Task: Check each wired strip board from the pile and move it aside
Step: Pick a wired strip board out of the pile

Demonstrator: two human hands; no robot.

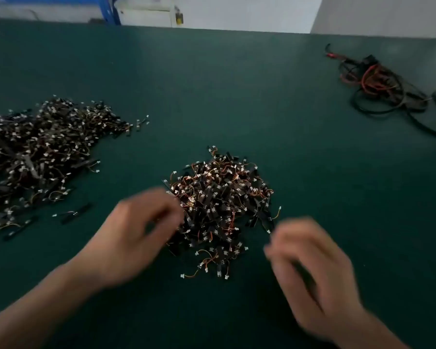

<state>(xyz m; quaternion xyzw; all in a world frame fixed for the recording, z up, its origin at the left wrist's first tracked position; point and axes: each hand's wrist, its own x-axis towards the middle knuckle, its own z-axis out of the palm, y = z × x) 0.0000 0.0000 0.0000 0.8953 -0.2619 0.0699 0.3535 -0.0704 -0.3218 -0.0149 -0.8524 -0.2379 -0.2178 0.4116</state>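
Pile of wired strip boards (222, 210) sits on the green table (237, 96): black strips, orange/red leads, white connectors, heaped up and tangled.

Left hand (136, 235) is at the pile's near-left edge, with its fingers curled toward the boards and the fingertips right at the heap. The motion blur is heavy, so I can't tell if it's pinching anything.

Right hand (310, 263) is just off the pile's near-right edge, fingers curled inward. A dark strip-like streak shows under the fingers and a white connector sits at the fingertips. It's too blurred to confirm a grip.

The second, bigger heap of boards (35, 159) lies well left of the pile, spread out flat. A few loose boards (76, 212) lie between the 2 heaps, nearer the left one.

A tangle of black and red cables (378, 84) is far right of the pile, toward the table's back edge. A blue upright (110, 10) stands beyond the table, behind and left of the pile.
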